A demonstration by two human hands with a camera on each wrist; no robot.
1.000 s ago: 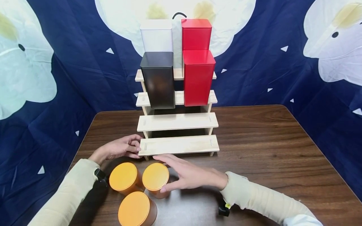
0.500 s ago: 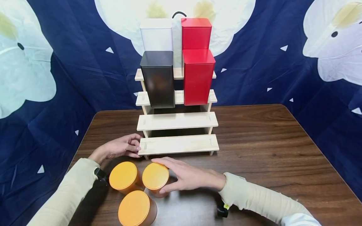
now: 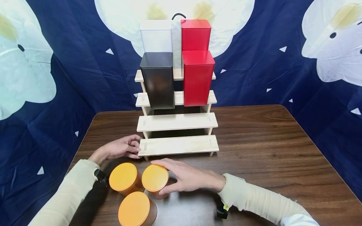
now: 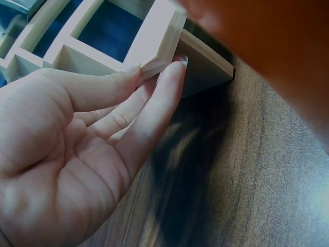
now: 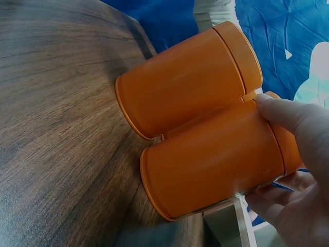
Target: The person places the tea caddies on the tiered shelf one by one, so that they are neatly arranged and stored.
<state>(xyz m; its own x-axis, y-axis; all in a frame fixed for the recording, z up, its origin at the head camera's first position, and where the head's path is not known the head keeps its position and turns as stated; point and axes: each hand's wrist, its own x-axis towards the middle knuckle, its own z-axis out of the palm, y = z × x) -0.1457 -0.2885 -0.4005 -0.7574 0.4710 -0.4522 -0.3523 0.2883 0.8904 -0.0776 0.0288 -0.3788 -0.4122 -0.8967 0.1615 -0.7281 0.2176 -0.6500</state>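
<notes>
Head view: rightmost orange canister [image 3: 154,178], upright at lower centre, clasped from its right by your nearer right grip [image 3: 186,177]; your left grip [image 3: 120,148] (mid-left) pinches the rack [image 3: 178,145].

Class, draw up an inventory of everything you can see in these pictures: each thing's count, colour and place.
Table: 1, brown, across the lower part of the head view
Backdrop: 1, dark blue with white shapes, behind the table and along its sides
Rack: 1, pale wood, standing on the table
Black tin: 1, black, on the rack's left side
White tin: 1, white, behind the black tin
Red tins: 2, red, one behind the other on the rack's right side
Orange tins: 3, orange, grouped in front of the rack
Wrist cameras: 2, black, one at each wrist
Sleeves: 2, cream, on the forearms
Left hand: 1, bare, pinching the rack's lowest shelf at its left end
Right hand: 1, bare, holding the rightmost orange tin
</notes>
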